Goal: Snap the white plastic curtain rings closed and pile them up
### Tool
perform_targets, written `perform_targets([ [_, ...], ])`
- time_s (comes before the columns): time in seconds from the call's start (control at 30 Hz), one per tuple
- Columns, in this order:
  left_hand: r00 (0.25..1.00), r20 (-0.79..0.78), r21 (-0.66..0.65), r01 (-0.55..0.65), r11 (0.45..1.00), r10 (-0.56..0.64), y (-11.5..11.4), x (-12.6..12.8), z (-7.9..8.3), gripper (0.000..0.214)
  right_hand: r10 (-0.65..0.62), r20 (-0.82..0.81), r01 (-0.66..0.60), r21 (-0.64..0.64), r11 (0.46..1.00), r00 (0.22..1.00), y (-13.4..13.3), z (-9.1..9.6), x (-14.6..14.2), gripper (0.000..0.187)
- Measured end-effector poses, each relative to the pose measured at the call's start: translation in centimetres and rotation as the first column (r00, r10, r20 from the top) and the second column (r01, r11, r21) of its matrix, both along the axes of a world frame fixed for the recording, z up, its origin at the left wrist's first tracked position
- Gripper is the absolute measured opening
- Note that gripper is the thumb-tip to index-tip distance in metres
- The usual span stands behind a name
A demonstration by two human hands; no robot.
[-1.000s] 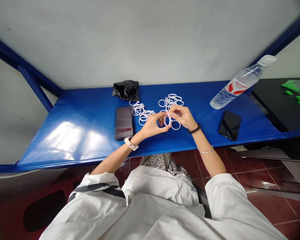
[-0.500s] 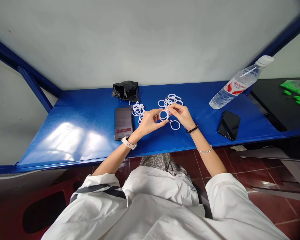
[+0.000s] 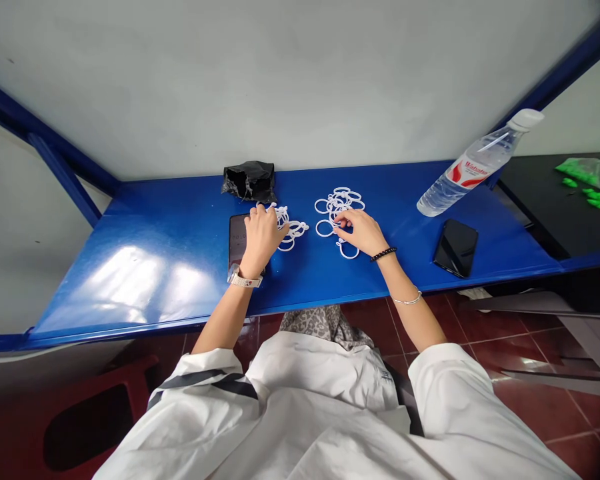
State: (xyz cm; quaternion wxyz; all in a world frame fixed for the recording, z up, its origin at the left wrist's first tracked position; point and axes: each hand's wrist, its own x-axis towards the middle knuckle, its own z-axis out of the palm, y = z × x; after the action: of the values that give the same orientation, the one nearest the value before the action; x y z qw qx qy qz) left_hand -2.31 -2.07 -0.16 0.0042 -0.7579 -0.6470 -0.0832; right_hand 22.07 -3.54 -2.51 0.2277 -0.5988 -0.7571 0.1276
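My left hand [image 3: 263, 237] is over the left pile of white plastic rings [image 3: 294, 233], its fingers bent and its thumb stretched out apart from them. Those fingertips partly cover the pile, and the forearm side of the hand hides part of a phone [image 3: 237, 235]. On the right, my right hand [image 3: 363, 231] rests at the near side of a second pile of white rings [image 3: 341, 198], thumb and forefinger apart. A single white ring [image 3: 324, 229] lies beside its fingertips. Another ring [image 3: 349, 250] lies just below that hand, partly covered by it.
A torn black plastic bag [image 3: 249, 180] stands behind the left pile. To the right are a water bottle [image 3: 473, 170] and a black phone [image 3: 456, 248] on the blue table [image 3: 190, 207]. Green pieces [image 3: 595, 198] lie on a black surface farther right.
My hands have parted from the ring both were holding. The left has moved left to the left pile; the right stays near the right pile, where that ring appears at its fingertips.
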Motion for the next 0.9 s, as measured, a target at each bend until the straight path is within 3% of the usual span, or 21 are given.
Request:
perform_targets([
  [0.17,1.0,-0.019,-0.042,-0.008,0.999,0.007,-0.3,0.2,0.5,0.046,0.007,0.045,-0.005,-0.041,0.999,0.999,-0.2,0.3,-0.1,0.006],
  [0.4,0.999,0.028,0.022,0.019,1.0,-0.02,0.0,0.0,0.3,0.045,-0.002,0.065,0.006,-0.055,0.998,0.998,-0.2,0.2,-0.1,0.005],
  [0.53,0.952,0.18,0.176,0.215,0.961,-0.247,0.4,0.2,-0.3,0.04,0.018,0.033,-0.017,-0.006,1.0,0.999,-0.1,0.0,0.0,0.007],
  [0.7,0.773,0.26,0.224,0.534,0.815,-0.578,0.1,1.5,-1.7,0.05,0.144,-0.1,-0.13,0.129,0.983,0.985,-0.1,0.1,-0.2,0.004],
  [0.8,0.738,0.281,0.207,0.577,0.79,-0.613,-0.4,2.4,-2.5,0.059,0.258,-0.195,-0.217,0.209,0.954,0.946,-0.3,0.3,-0.4,0.002],
  [0.9,0.719,0.33,0.193,0.582,0.79,-0.611,-0.7,2.8,-2.6,0.051,0.328,-0.277,-0.252,0.276,0.927,0.903,-0.6,0.7,-0.7,0.004],
])
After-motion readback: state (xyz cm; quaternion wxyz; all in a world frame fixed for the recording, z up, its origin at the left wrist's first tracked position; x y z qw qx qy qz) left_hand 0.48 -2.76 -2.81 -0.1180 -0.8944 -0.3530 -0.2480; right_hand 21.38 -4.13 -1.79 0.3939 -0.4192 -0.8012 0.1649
